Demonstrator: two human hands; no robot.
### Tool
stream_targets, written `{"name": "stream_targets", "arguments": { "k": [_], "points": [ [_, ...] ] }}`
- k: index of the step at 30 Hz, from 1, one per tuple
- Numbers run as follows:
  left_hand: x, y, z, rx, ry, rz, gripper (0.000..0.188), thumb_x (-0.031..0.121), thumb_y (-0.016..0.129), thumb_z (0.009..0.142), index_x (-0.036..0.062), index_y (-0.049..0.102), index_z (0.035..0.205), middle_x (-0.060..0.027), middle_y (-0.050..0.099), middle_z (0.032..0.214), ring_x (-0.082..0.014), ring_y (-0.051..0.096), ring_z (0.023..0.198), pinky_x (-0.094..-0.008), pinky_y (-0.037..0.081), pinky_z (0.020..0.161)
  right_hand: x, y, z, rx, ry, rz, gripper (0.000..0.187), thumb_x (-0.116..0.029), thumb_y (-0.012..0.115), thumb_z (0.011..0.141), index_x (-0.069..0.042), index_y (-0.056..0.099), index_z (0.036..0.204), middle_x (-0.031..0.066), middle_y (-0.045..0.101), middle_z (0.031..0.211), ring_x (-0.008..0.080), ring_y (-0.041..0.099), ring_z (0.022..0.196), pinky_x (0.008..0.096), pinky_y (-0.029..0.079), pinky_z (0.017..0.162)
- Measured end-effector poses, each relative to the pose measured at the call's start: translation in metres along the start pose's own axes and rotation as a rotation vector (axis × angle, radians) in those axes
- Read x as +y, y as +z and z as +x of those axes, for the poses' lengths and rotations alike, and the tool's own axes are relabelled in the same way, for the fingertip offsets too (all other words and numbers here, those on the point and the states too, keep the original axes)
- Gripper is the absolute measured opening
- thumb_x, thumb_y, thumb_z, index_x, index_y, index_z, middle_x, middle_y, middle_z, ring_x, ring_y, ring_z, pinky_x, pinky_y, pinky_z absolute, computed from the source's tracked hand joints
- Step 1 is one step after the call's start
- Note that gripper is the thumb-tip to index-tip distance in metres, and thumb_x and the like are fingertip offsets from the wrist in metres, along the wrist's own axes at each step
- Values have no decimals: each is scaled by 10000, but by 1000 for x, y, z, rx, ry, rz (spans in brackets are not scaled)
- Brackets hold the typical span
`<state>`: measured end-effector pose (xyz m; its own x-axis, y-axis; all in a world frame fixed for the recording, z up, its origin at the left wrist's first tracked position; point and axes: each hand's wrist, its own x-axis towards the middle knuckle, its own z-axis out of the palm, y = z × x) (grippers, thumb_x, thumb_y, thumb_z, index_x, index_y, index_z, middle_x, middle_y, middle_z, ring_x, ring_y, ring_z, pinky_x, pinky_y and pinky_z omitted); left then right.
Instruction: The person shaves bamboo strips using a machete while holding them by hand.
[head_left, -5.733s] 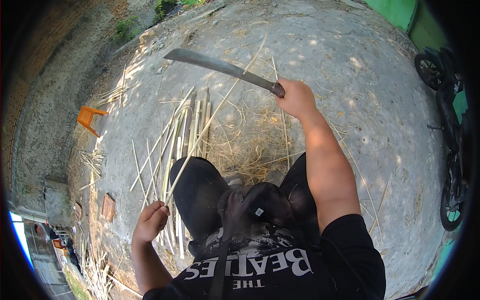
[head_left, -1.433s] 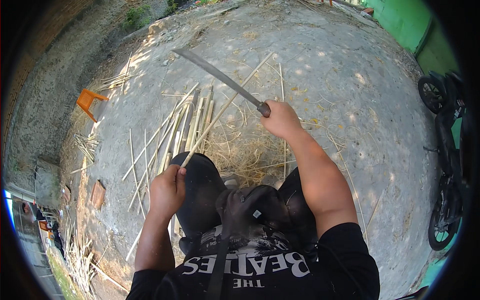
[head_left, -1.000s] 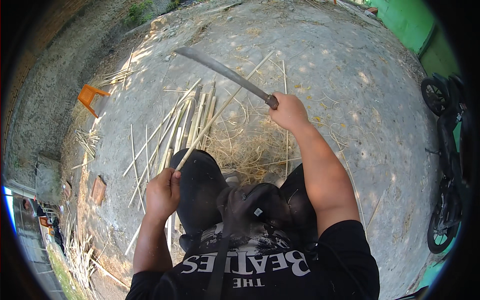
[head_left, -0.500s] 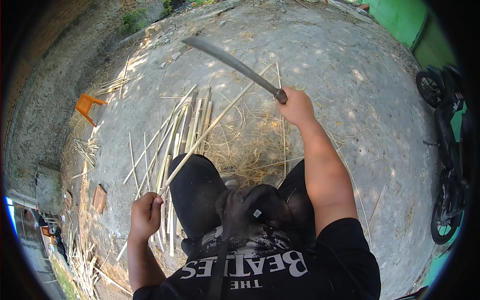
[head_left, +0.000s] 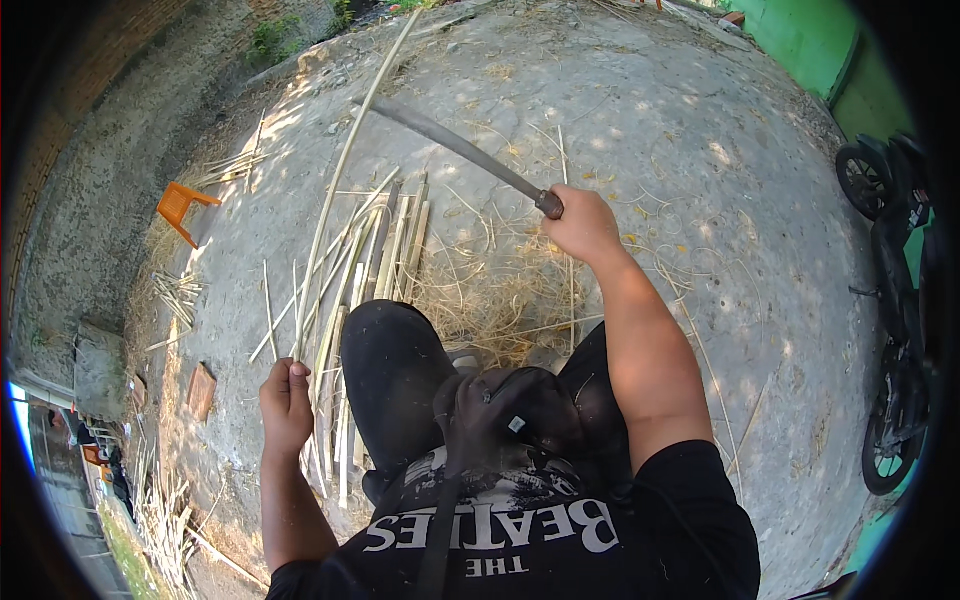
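My right hand (head_left: 584,226) is closed round the dark handle of a machete (head_left: 455,147), whose long grey blade points away to the upper left. At lower left, my left hand (head_left: 287,405) grips the near end of a long pale bamboo strip (head_left: 335,185). That strip rises away from me, slightly bowed, and its far part crosses the machete's tip in the view; whether they touch I cannot tell. Under and beside it, several split bamboo strips (head_left: 404,245) lie in a bundle on the ground by my left knee.
Thin curled shavings (head_left: 500,290) litter the concrete ground (head_left: 740,310) before me. An orange plastic chair (head_left: 182,212) stands at the left, near smaller piles of strips (head_left: 178,293). More sticks (head_left: 165,530) lie at lower left. A dark motorcycle (head_left: 890,310) is parked along the right.
The bamboo strip has swung from leaning right to pointing farther away and more upright. My left hand has risen slightly, and the machete has shifted a little left and down.
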<state>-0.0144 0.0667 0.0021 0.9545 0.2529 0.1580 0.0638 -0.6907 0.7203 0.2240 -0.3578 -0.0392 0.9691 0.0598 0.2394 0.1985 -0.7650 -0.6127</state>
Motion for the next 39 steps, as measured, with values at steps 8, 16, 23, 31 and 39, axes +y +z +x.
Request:
{"name": "stream_targets", "arguments": {
  "k": [8, 16, 23, 31, 39],
  "points": [
    [-133, -7, 28, 38, -239, 387, 416, 264, 651, 976, -2, 554, 1281, -217, 706, 1033, -384, 693, 981, -455, 548, 835, 48, -23, 21, 120, 328, 60, 263, -246, 658, 817, -67, 712, 1001, 186, 722, 893, 368, 694, 856, 445, 526, 753],
    [-211, 34, -3, -239, -463, 200, 672, 377, 664, 981, -10, 436, 1481, -244, 552, 1414, -352, 578, 1270, -441, 459, 1067, 77, -90, 6, 403, 372, 284, 232, -236, 693, 792, -38, 673, 912, 117, 683, 795, 274, 660, 758, 399, 500, 710],
    [-272, 43, -104, -385, -1128, -72, 353, 362, 524, 1067, 80, 561, 1275, -35, 621, 1064, -215, 649, 1003, -421, 524, 783, 191, -80, -48, 463, 607, 518, 176, -191, 725, 771, -54, 658, 859, 50, 637, 714, 163, 621, 654, 363, 484, 625],
    [-272, 10, -158, -743, -1217, 166, 341, 361, 539, 1023, 116, 574, 1259, -40, 628, 1128, -221, 646, 1008, -443, 518, 820, 296, 34, -286, 89, 942, -50, 345, -315, 673, 770, -23, 690, 952, 225, 718, 898, 433, 683, 878, 490, 520, 800],
    [-206, 34, -75, -483, -1148, 85, 343, 346, 618, 989, 153, 587, 1272, -5, 666, 1167, -173, 624, 1036, -441, 516, 809, 308, 123, -382, -150, 1052, 118, 369, -426, 623, 892, -97, 698, 1040, 226, 716, 1047, 455, 656, 1054, 504, 512, 863]
  ]
}}
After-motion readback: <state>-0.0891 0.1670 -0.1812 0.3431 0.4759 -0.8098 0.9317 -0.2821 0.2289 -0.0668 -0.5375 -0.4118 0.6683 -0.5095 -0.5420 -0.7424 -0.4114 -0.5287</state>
